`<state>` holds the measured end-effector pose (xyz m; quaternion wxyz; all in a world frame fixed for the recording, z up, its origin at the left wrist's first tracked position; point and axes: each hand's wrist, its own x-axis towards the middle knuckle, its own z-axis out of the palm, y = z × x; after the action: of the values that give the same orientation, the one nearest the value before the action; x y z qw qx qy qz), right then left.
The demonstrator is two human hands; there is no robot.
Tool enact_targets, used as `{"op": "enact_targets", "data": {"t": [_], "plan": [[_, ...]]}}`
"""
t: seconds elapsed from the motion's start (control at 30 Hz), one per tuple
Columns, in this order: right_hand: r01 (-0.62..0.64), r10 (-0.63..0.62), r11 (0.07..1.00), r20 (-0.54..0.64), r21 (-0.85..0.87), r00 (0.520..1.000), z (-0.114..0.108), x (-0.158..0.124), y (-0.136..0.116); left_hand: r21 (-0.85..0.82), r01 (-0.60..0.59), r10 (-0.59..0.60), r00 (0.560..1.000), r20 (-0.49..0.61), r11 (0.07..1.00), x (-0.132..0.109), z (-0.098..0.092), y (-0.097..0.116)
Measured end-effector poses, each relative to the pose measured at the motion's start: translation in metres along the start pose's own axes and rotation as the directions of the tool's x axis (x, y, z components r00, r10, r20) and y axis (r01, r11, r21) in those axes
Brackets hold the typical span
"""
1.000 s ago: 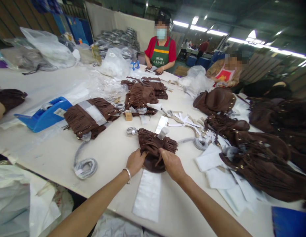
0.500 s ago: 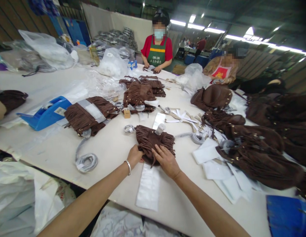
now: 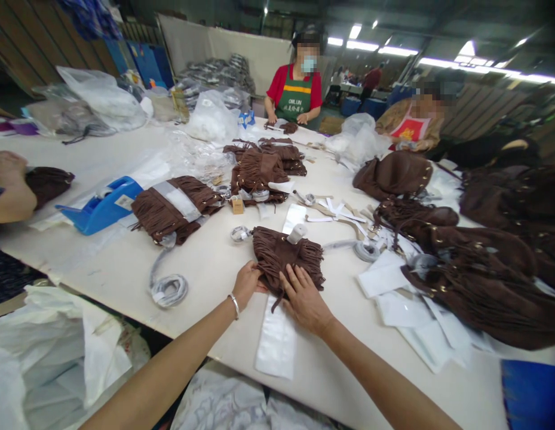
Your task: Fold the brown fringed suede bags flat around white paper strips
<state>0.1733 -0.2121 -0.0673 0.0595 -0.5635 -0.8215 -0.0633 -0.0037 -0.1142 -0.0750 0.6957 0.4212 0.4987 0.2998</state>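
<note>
A workroom, strip lights (image 3: 397, 51) above its far end. A broad pale bench (image 3: 205, 286) (near edge slanting across the view) bears a heap of brown bags (image 3: 483, 257) at right and a blue tape dispenser (image 3: 93, 215) at left. Near the front edge, a folded fringed bag (image 3: 275, 254) lies over a white strip (image 3: 277, 343). The left hand (image 3: 247, 285) grips its left edge; the right hand (image 3: 306, 298) rests flat on it, fingers extended.
</note>
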Motion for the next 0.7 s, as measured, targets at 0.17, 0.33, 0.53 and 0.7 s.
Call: {"op": "enact_targets", "data": {"t": [0.17,0.33,0.53,0.7], "plan": [[-0.022,0.023,1.000,0.033,-0.018,0.999,0.004,0.001,-0.006,-0.045,-0.012,0.015,0.997,0.077,0.999,-0.014,-0.006,0.005],[-0.070,0.071,0.996,0.023,-0.058,0.997,0.009,0.002,-0.018,-0.010,-0.073,0.073,0.996,0.042,0.997,-0.015,-0.002,0.001],[0.025,-0.027,1.000,0.102,0.019,0.994,-0.025,0.006,0.001,0.104,-0.114,0.125,0.986,-0.111,0.988,-0.001,0.004,-0.010],[-0.142,0.098,0.940,0.154,0.309,0.983,-0.072,0.081,0.021,0.141,-0.112,0.134,0.979,-0.154,0.984,-0.002,0.001,-0.011]]}}
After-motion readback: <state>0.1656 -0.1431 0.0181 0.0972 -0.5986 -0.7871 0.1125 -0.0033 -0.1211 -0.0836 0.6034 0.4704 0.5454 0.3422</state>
